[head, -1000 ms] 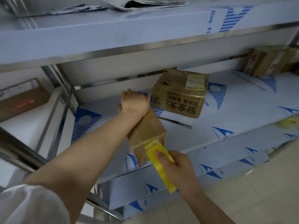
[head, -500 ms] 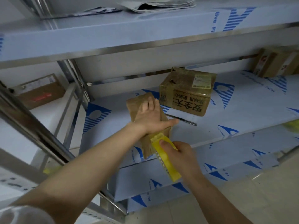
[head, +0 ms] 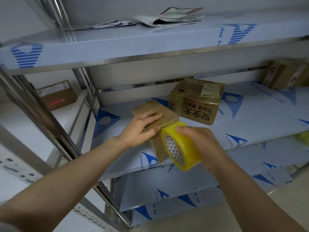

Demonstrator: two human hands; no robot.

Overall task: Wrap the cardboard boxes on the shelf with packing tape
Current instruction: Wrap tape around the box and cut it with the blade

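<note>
Two hands are busy on one small cardboard box, which lies on the middle shelf near its front edge, long side running away from the camera. The left hand lies flat on top of it, fingers straight and together and pointing toward the back right, thumb along the near part of the top, so it's pressing down rather than grabbing. The right hand is wrapped round a yellow tape roll, fingers curled over the outer rim. The roll is tilted and sits right up against the box's near right top edge, just beside the left thumb. Can't really tell if a strip is already stuck down.

Just behind the small box, to the right, there's a bigger box with black printed characters and a label on top. Another taped box sits far right at the back, one more is over on the left rack, and some folded papers lie on the top shelf.
</note>
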